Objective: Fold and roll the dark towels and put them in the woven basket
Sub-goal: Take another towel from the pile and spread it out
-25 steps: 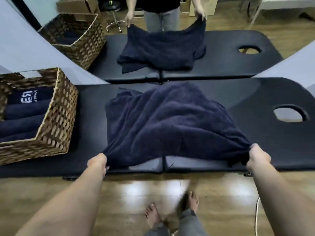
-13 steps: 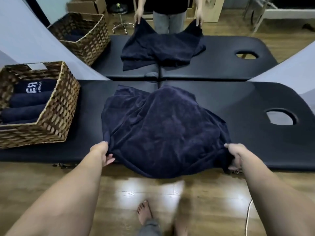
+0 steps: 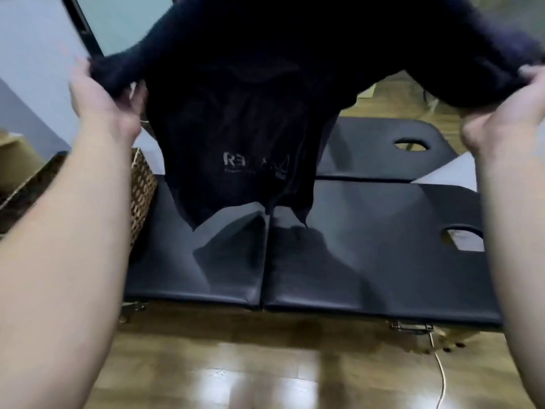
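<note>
left hand (image 3: 101, 97): fingers curled round the upper left edge of the dark towel (image 3: 250, 93), thumb on the near side, cloth bunched in the grip. right hand (image 3: 513, 104): fingers clamped on the upper right edge of the same towel, fingertips showing at the frame's right border, thumb tucked under the cloth. both hands were raised high and well apart, approx level w/ each other, forearms running down to the lower corners of the view.

towel: hung in the air between the 2 hands, sagging in the middle, top part filling the upper frame. pale lettering was visible low on the hanging part, partly blurred; only the first letters "re" could be read. lower ragged corners hung above the padded table (image 3: 368, 246), casting shadows on it; could not tell whether the tips touched the surface.

woven basket (image 3: 141, 190): stood on the table's left end, mostly hidden behind the left forearm; contents not visible.

rest: table was black, padded, w/ a centre seam and an oval hole near its right end. a 2nd black table (image 3: 377, 149) w/ a similar hole lay just beyond it. wooden floor (image 3: 265, 364) below, glossy w/ light reflections. a thin white cable (image 3: 439, 364) ran across the floor at lower right. image motion-blurred overall.
</note>
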Motion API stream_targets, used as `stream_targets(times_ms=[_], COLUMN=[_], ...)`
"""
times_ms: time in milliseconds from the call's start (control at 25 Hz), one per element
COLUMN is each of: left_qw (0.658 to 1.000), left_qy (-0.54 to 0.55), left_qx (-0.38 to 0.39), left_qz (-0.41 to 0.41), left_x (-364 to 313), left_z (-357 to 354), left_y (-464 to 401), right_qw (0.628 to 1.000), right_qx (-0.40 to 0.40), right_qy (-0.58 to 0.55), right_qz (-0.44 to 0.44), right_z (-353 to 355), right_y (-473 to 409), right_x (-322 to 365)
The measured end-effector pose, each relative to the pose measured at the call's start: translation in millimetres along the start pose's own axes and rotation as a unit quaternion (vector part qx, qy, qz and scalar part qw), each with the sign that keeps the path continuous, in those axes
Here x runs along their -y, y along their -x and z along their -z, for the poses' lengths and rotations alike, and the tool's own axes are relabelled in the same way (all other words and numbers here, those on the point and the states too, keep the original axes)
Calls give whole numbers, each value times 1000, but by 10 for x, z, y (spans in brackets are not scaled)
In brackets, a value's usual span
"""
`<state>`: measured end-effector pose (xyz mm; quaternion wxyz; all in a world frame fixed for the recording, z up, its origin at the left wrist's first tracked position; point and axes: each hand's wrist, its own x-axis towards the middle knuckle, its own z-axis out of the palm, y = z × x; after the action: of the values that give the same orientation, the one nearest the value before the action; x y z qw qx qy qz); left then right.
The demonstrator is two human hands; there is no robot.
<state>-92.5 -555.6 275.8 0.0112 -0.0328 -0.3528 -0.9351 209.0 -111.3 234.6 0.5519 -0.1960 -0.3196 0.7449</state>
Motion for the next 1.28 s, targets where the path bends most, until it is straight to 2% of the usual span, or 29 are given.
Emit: stream_targets(times_ms=[40,80,160,200,280,320,360,480,600,720,840,960,1040,1200,1280], left_qw=[999,990,962,935,856,823,805,774,767,777,777,789,778,767,737], left_qy=[-18,-84,-185,-253,-385,-412,-413,-426,-474,-498,-523,-523,-546,-558,-585], left_qx=[-44,-88,-153,-189,-262,-287,-303,-298,-270,-210,-165,-163,-172,-177,-180], left_qz=[25,69,134,160,225,264,299,362,337,324,310,279,259,263,287], left_x=[79,179,527,679,937,1025,1110,1235,1176,1132,1164,1218,1250,1499,1679], left_z=[159,401,1127,1516,2253,2549,2785,3143,3156,3053,2982,2929,2922,2879,2912], left_y=[127,250,575,738,1016,1161,1267,1398,1290,1122,989,908,878,702,592], right_qw=[1000,997,976,959,912,882,854,812,790,789,798,799,792,749,712], right_qx=[-22,-63,-162,-208,-279,-300,-314,-332,-297,-239,-225,-215,-217,-195,-140], right_qy=[-9,14,100,150,242,293,334,389,447,487,487,495,508,577,627], right_qz=[-13,-33,-100,-122,-178,-216,-245,-281,-296,-289,-274,-266,-258,-263,-284], right_z=[104,260,786,1101,1675,1909,2111,2442,2385,2191,2042,2000,2048,2184,2194], right_y=[89,277,687,909,1216,1350,1451,1752,1898,1992,2053,2064,2021,1747,1520], right_x=[-21,-98,-367,-516,-775,-880,-986,-1222,-1302,-1382,-1470,-1536,-1593,-1765,-1940])
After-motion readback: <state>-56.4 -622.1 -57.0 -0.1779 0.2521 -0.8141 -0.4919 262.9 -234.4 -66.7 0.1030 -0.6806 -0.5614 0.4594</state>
